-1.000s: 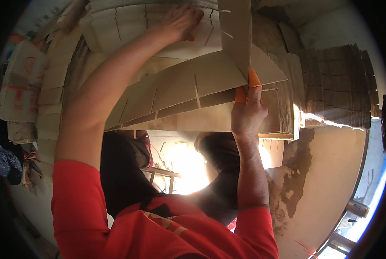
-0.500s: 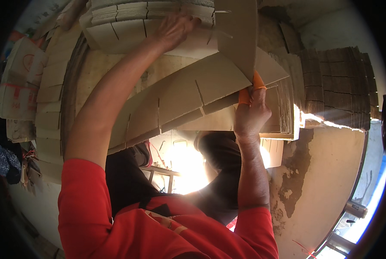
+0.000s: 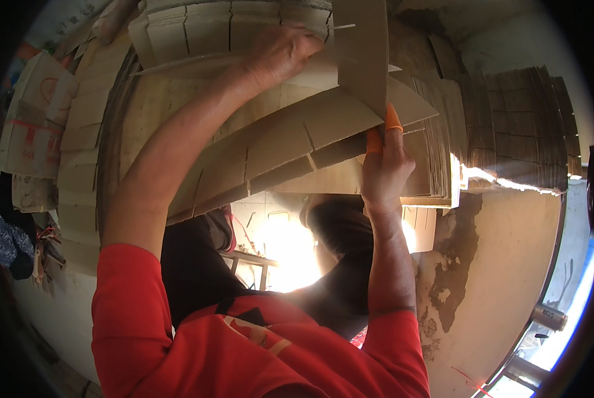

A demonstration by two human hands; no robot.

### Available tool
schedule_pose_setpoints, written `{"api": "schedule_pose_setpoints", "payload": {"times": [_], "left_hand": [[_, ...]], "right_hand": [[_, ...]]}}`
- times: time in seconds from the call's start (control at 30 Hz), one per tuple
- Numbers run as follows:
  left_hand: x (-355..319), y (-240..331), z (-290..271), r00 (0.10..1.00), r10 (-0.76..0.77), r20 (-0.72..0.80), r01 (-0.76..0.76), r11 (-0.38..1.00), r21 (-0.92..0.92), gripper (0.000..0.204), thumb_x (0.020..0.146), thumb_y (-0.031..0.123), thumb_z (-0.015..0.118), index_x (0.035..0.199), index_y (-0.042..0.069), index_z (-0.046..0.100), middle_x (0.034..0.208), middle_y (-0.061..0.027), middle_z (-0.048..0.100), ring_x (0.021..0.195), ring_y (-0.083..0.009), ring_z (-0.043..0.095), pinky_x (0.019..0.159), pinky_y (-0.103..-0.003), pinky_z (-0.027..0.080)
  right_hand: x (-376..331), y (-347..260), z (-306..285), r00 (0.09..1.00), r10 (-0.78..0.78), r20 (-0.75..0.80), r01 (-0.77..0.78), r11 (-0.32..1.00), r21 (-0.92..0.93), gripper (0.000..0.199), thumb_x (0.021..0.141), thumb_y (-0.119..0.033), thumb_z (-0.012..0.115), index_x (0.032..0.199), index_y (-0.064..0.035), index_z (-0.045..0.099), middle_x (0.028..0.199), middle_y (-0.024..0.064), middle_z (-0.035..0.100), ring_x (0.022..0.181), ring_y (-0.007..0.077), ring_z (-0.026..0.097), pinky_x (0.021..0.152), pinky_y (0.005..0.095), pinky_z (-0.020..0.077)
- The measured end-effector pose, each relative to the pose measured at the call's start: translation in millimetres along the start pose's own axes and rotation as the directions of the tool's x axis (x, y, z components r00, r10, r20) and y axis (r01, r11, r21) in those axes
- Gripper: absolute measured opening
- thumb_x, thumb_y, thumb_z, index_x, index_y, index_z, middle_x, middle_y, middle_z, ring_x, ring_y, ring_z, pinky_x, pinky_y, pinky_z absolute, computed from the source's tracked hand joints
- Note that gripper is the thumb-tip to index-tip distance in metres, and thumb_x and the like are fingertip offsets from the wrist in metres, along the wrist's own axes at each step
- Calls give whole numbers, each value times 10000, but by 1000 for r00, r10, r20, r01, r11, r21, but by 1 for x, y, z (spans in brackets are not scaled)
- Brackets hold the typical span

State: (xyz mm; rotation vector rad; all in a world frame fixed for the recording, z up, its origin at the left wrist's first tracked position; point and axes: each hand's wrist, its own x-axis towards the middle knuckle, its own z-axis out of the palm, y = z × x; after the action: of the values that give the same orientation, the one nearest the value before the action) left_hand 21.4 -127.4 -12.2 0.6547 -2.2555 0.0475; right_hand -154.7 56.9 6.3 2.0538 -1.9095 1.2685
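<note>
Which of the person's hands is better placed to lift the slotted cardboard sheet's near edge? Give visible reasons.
Probably the right hand: its fingers, two in orange fingertip covers, already pinch the slotted cardboard sheet at its near edge. The left hand rests farther up, on the cardboard.

Warm, uneven daylight. A blown-out white glare sits low in the middle of the view, with a second burnt strip of sun along the right cardboard stack [image 3: 509, 126]. The cardboard sheet [image 3: 277, 146] is softly lit and fairly sharp. Fisheye bending curves edges near the rim, and black vignette rings the circular picture.
</note>
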Motion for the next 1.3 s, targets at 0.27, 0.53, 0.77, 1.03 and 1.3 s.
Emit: {"api": "schedule_pose_setpoints", "payload": {"times": [0.27, 0.53, 0.77, 1.03, 1.3], "left_hand": [[-7, 22, -9, 984, 125, -125, -114, 989, 95, 177, 618, -95, 558, 745, 29, 560, 668, -86, 509, 691, -240, 523, 549, -366, 470], [-4, 31, -14, 993, 44, -113, -39, 998, 49, 188, 595, -102, 579, 737, 21, 568, 677, -83, 524, 680, -253, 521, 554, -367, 469], [-8, 45, -28, 989, 41, -145, -37, 999, 31, 176, 603, -100, 575, 727, 22, 549, 678, -80, 524, 688, -256, 529, 564, -368, 471], [-17, 37, -37, 987, -12, -163, 9, 1000, -17, 178, 610, -107, 565, 742, 11, 574, 700, -84, 564, 671, -260, 536, 554, -356, 452], [-19, 80, -52, 985, -2, -175, -40, 971, -237, 227, 589, -143, 592, 775, -12, 599, 761, -95, 605, 665, -253, 524, 552, -342, 450]], "right_hand": [[-1, -6, -5, 994, -106, -32, 104, 993, -55, 470, 832, 75, 552, 1291, 13, 474, 999, 236, 640, 678, 303, 659, 534, 330, 511], [-6, -1, -6, 993, -116, -26, 114, 992, -61, 499, 806, 93, 549, 1294, 35, 461, 961, 225, 641, 617, 286, 634, 507, 329, 492], [-6, -6, -7, 979, -191, -69, 185, 979, -86, 530, 790, 108, 545, 1306, 41, 446, 948, 219, 641, 559, 271, 601, 473, 315, 468], [-11, -15, -4, 978, -199, -56, 193, 977, -88, 517, 793, 106, 547, 1297, 47, 448, 932, 211, 641, 585, 290, 609, 483, 333, 482], [-18, -2, 6, 992, -126, 19, 127, 983, -129, 503, 787, 98, 556, 1278, 62, 455, 903, 211, 638, 592, 299, 611, 482, 343, 485]]}}
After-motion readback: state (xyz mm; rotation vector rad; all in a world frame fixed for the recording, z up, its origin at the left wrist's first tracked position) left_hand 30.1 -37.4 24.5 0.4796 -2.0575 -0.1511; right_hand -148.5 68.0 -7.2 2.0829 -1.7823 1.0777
